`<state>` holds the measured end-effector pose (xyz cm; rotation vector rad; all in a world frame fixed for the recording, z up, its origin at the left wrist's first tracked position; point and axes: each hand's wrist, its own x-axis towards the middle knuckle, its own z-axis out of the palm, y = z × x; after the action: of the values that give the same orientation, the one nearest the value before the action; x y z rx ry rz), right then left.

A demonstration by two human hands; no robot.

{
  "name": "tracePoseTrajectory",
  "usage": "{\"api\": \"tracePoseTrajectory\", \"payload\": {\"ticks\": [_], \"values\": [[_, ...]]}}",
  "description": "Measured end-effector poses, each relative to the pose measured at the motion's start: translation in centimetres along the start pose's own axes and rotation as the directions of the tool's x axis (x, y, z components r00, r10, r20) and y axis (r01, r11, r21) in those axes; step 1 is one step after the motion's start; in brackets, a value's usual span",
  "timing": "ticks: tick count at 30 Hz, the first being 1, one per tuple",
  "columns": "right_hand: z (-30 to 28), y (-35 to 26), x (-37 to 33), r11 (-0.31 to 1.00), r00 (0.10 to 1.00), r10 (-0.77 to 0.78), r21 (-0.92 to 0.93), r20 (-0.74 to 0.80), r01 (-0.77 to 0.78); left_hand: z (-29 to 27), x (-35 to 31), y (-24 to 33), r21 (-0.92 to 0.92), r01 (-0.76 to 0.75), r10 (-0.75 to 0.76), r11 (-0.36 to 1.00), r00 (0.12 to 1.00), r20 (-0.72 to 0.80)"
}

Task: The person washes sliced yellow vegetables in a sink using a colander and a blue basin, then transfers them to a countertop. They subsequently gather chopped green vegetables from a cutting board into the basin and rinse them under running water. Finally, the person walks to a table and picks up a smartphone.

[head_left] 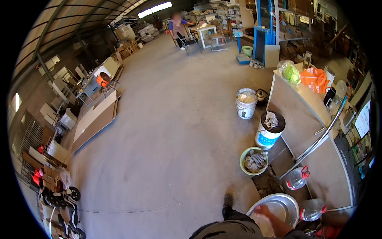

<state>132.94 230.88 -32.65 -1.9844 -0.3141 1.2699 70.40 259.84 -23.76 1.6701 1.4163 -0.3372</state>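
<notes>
My right hand (262, 210) reaches in from the lower right, over a wide silver metal basin (293, 202). Its fingers are small and blurred, so whether they are open or closed does not show. I cannot tell whether the hand touches the basin. Beside the basin lies a large clear plastic bottle (311, 210) with a red cap, and another clear bottle (296, 179) with a red handle is behind it. Farther off, a pale green tub (243, 164) holds grey cloth-like material. My left hand is out of the picture.
A white-and-blue bucket (267, 138) and a white pail (245, 109) stand along the counter (290, 115). A metal pole (318, 141) leans there. Flat boards (93, 123) lie at left, near a scooter (59, 199). A person (178, 28) sits far back by a table (203, 28).
</notes>
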Motion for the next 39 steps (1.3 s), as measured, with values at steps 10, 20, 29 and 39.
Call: {"api": "tracePoseTrajectory", "payload": {"ticks": [10, 20, 29, 39], "values": [[-10.1, -21.2, 9.3, 0.978, 0.983, -0.142, 0.137, -0.114, 0.157, -5.8, 20.4, 28.0, -0.516, 0.015, -0.002, 0.857, 1.0, 0.025], [-9.9, -14.7, 11.2, 0.943, 0.985, 0.173, 0.29, -0.001, -0.165, -8.8, 32.4, 33.2, -0.378, 0.191, -0.106, 0.906, 0.967, 0.234], [-8.4, -3.0, 15.8, 0.146, 0.852, 0.414, 0.901, 0.32, -0.409, -13.4, 50.8, 40.9, -0.586, 0.427, 0.066, 0.689, 0.768, 0.637], [-17.2, -29.2, 34.7, 0.414, 0.933, 0.353, 0.881, 0.078, -0.23, -19.4, 63.0, 75.2, -0.336, -0.041, 0.127, 0.941, 0.963, 0.239]]}}
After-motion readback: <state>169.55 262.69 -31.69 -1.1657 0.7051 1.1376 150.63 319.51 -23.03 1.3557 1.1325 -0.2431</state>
